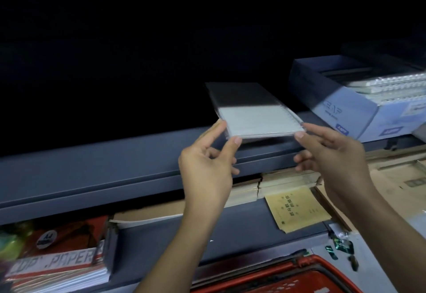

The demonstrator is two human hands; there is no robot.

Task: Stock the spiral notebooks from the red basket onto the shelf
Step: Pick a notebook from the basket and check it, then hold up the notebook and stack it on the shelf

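Fingers [235, 141] on notebook's [255, 117] near edge

The notebook [253, 112] at frame centre sits in a clear, glossy plastic wrap, with a pale paper cover and a thin metal-looking spiral down its right edge. The shelf [92, 172] across the middle looks like painted metal, smooth and matt grey-blue. The box [341, 108] at upper right is smooth printed card with a slight sheen; the spirals [391, 85] inside it look like shiny white plastic. Lower right, the booklet [297, 209] is matt yellowish paper. The paper pack [57, 262] at lower left has a glossy red wrapper. The basket [288, 276] at the bottom edge is smooth red plastic.
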